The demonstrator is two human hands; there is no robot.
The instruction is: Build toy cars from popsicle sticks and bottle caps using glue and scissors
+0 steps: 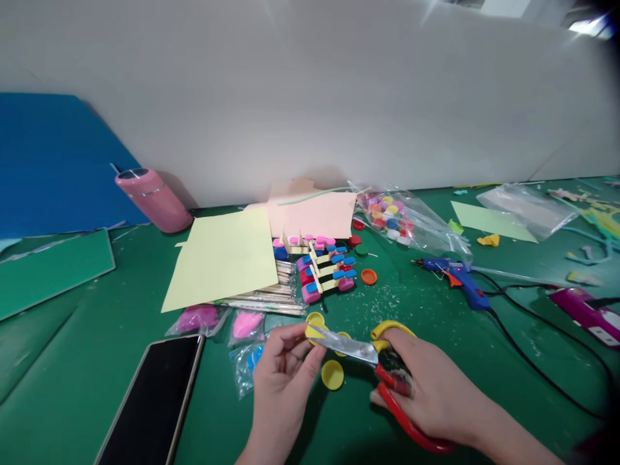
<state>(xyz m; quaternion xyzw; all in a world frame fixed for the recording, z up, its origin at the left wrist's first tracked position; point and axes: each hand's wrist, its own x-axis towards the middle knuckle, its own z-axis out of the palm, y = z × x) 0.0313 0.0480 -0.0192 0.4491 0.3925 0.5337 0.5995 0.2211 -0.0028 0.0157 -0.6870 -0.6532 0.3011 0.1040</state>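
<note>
Between the thumb and fingers of my left hand (285,374) is a yellow bottle cap (315,333), pinched near the front of the table. My right hand (431,381) grips scissors (351,347) with one yellow and one red handle, and their blade tips reach the cap's edge. How far the blades are parted is hard to tell. Another yellow cap (332,375) lies on the table just below the blades, and more yellow ones sit partly hidden behind them. Beyond my hands stands a small assembly of sticks and blue, pink and red pieces (327,274).
A blue glue gun (453,274) with its cord lies at right. Left are a phone (152,394), yellow paper (225,258) and a fallen-looking, tilted pink bottle (155,200). A plastic bag of colored caps (392,216) lies at the back, near an orange cap (369,277).
</note>
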